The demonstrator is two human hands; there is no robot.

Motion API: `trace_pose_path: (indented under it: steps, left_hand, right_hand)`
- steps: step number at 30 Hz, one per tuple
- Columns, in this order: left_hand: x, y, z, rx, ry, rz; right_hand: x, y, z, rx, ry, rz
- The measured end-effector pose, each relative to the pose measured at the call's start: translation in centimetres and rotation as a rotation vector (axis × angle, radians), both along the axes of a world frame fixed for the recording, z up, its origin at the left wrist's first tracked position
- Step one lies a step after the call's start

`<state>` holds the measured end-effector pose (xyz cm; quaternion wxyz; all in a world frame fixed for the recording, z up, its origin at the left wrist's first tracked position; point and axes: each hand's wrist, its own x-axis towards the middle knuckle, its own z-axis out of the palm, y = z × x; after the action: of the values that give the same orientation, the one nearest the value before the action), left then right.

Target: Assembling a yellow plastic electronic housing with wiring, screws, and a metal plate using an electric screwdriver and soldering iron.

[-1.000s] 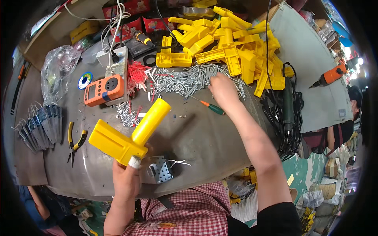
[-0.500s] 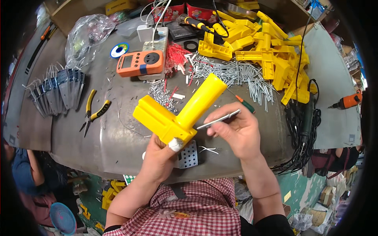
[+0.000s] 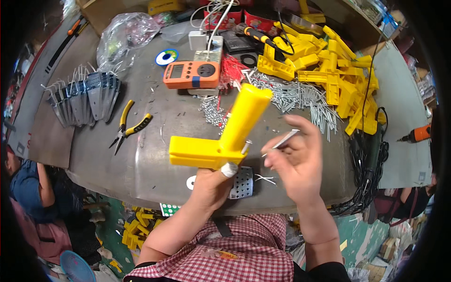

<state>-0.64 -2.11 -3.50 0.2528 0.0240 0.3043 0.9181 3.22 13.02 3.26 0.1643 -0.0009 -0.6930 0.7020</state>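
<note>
Grey surface (image 3: 155,164) below; one yellow L-shaped plastic housing (image 3: 225,138), long arm tilted up, held above it by left hand (image 3: 211,183) gripping its base. Right hand (image 3: 296,162) pinches one thin metal pin (image 3: 282,140) beside it.

Yellow L-shaped part (image 3: 225,141); slim metal pin (image 3: 284,139)

head: fisheye | looks down | close over workbench (image 3: 155,155)

Left hand (image 3: 211,185) grips yellow L-shaped plastic part (image 3: 225,138); right hand (image 3: 293,160) pinches metal pin (image 3: 282,140) beside it.
</note>
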Motion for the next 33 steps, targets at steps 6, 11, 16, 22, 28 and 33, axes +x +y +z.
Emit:
trace_pose_path:
  steps: [6, 11, 16, 22, 28, 33]
  left_hand:
    - [1.3, 0.1, -0.2, -0.124, 0.212, 0.040]
    - [0.4, 1.1, -2.8, -0.328, 0.633, 0.430]
    - [0.0, 0.4, -0.1, -0.622, 0.568, 0.284]
    - [-1.1, -2.3, 4.2, -0.423, 0.174, -0.399]
    - [-0.3, -1.0, 1.6, -1.245, 1.435, -0.260]
    - [0.0, -0.2, 0.0, -1.250, 1.363, -0.142]
  right_hand:
    - [-0.5, -2.3, -0.3, 0.656, 0.451, -0.116]
    - [0.1, -3.7, -0.9, -0.021, 0.113, -0.223]
    - [0.2, -1.3, -0.7, 0.803, 0.241, -0.171]
    - [2.2, 3.0, 4.0, 1.619, 0.177, 0.041]
    - [4.7, 5.0, 0.1, 1.010, 0.112, 0.079]
    - [7.5, 6.2, -7.4, 1.084, -0.083, -0.086]
